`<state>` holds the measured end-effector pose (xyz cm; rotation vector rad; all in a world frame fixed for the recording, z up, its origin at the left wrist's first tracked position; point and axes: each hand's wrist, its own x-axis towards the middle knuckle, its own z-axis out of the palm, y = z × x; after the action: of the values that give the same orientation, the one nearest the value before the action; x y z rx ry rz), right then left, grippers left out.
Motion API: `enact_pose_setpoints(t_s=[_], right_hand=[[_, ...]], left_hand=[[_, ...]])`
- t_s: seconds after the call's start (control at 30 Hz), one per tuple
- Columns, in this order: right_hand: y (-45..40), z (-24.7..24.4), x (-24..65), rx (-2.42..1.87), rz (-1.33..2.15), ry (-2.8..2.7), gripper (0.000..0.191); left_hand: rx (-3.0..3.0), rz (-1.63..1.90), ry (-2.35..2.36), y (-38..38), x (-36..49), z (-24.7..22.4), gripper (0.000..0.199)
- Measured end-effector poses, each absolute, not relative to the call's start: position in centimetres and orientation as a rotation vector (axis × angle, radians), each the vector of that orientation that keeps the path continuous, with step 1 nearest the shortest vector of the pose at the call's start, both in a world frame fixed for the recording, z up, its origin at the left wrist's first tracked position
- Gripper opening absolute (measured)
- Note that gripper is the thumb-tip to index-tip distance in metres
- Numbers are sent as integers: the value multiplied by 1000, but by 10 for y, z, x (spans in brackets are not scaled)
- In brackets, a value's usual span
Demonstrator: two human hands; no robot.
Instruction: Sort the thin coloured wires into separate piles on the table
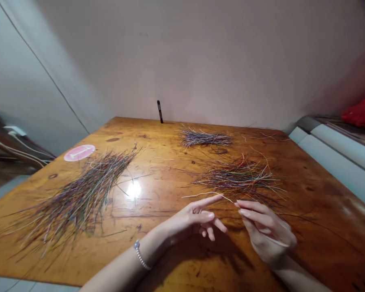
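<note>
Between the fingertips of my right hand (266, 229) a thin white wire (205, 193) is pinched, its free end reaching to the left. My left hand (200, 219), with a beaded bracelet at the wrist, has its fingers spread, and the index finger lies against the wire. Just beyond both hands lies a bundle of multicoloured wires (240, 176). Farther back is a smaller bundle of mostly blue and white wires (205, 138). A large heap of mixed wires (85, 186) covers the left side of the table.
The wooden table (158, 178) stands against a wall. A black marker (159, 111) leans upright at its back edge. A pink oval sticker (79, 153) is at the left. White rolls (346, 150) and red material (361, 111) lie along the right side.
</note>
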<state>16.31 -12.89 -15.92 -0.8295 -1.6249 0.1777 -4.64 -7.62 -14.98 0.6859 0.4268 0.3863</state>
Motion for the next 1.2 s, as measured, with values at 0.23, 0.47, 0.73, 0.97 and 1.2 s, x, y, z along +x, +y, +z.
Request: enact_pose_setpoints(t_s=[0.23, 0.47, 0.73, 0.97, 1.2], right_hand=[[-130, -152, 159, -816, 183, -1715, 41], [-130, -135, 154, -646, 132, -1894, 42], [-129, -146, 151, -687, 165, -1882, 45], [-129, -155, 149, -850, 226, -1800, 36], [-126, -160, 145, -1034, 413, -1646, 22]], left_hand=[[652, 421, 335, -81, -41, -159, 69], [662, 551, 298, -83, -35, -159, 51], [770, 564, 380, -83, -34, -160, 59], [815, 599, 624, -84, -35, -147, 41], [850, 675, 659, -84, -32, -151, 37]])
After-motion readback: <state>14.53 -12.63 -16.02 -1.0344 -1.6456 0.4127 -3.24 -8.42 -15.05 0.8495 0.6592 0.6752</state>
